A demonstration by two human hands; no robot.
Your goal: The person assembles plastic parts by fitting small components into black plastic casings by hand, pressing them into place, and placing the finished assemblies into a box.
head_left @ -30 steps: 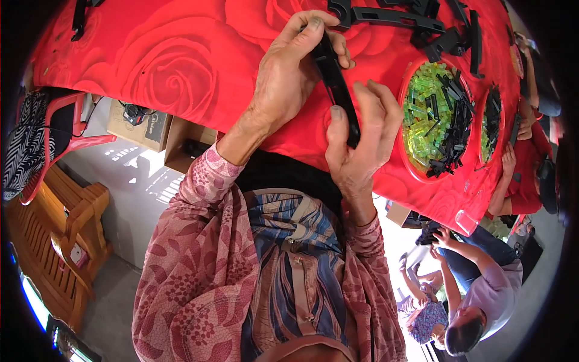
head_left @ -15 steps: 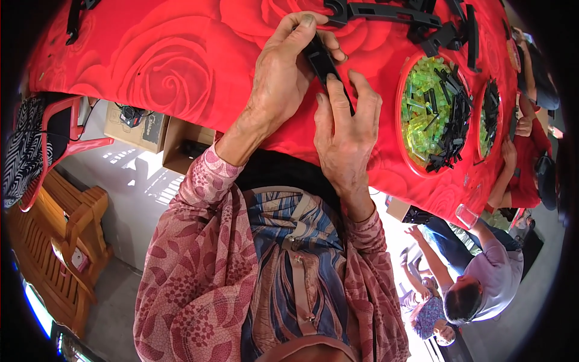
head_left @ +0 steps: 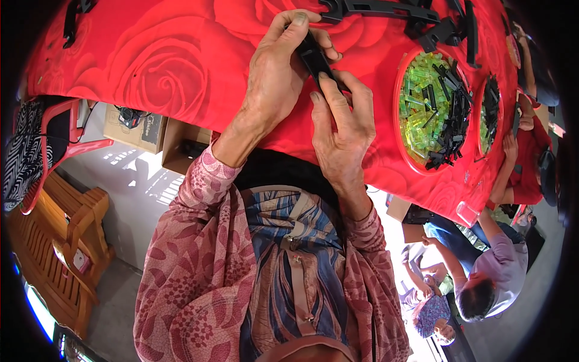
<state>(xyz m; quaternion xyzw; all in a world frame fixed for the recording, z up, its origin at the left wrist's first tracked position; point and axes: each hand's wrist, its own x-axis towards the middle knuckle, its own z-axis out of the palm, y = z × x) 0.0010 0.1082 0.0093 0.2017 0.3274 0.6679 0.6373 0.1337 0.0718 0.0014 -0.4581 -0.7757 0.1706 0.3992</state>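
Observation:
A long, narrow black plastic part [head_left: 315, 60] is held slantwise above the red tablecloth. My left hand [head_left: 278, 69] grips its far end, with the thumb on top and the fingers curled round the side. My right hand [head_left: 344, 120] is on the near end, its index finger pressed along the part's upper face and the thumb beside it. That near end is mostly hidden under my right fingers. To the right of my hands stands a red-rimmed tray [head_left: 398, 120] filled with small yellow-green translucent pieces [head_left: 422, 102] and black pieces [head_left: 449, 130].
More black plastic parts [head_left: 386, 11] lie at the table's far side, one [head_left: 70, 24] at far left. A second tray [head_left: 490, 114] stands farther right. People sit at the right, one in a light shirt [head_left: 497, 265]. A wooden bench [head_left: 54, 241] and cardboard box [head_left: 136, 130] are left.
Both hands and the black part have shifted slightly left. My right fingers have bent and slid farther up over the near end. The seated person in the light shirt has moved a little.

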